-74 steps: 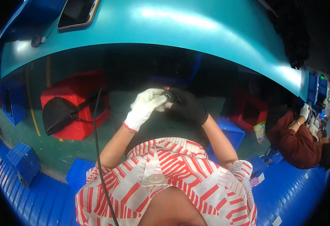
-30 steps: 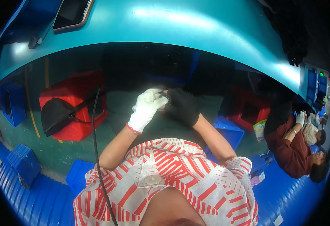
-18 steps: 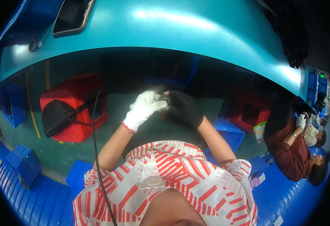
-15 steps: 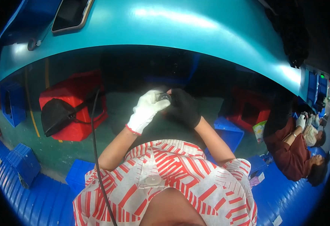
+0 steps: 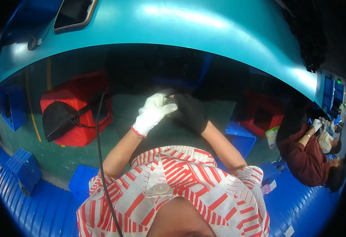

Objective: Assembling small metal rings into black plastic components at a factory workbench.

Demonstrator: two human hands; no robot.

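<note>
My left hand [image 5: 151,115], in a white glove with a red cuff edge, is closed on a small dark round part [image 5: 172,101] with a shiny rim. Its thumb lies across the part's near side. From the other side my right hand [image 5: 192,113], in a black glove, closes on the same part; a bare fingertip shows at its far edge. Both hands meet in front of my body, short of the table edge. Most of the part is covered by fingers, so its exact kind does not show.
A teal table [image 5: 149,29] curves across the far side, bearing a phone [image 5: 73,15]. To the left, a black bag [image 5: 58,120] rests on a red stool [image 5: 80,134]. A black cable [image 5: 98,138] hangs nearby. A co-worker [image 5: 305,162] sits at far right.
Both hands have shifted very slightly, and the black-gloved hand has turned a little leftward over the round part. Less of the part's face shows now.
</note>
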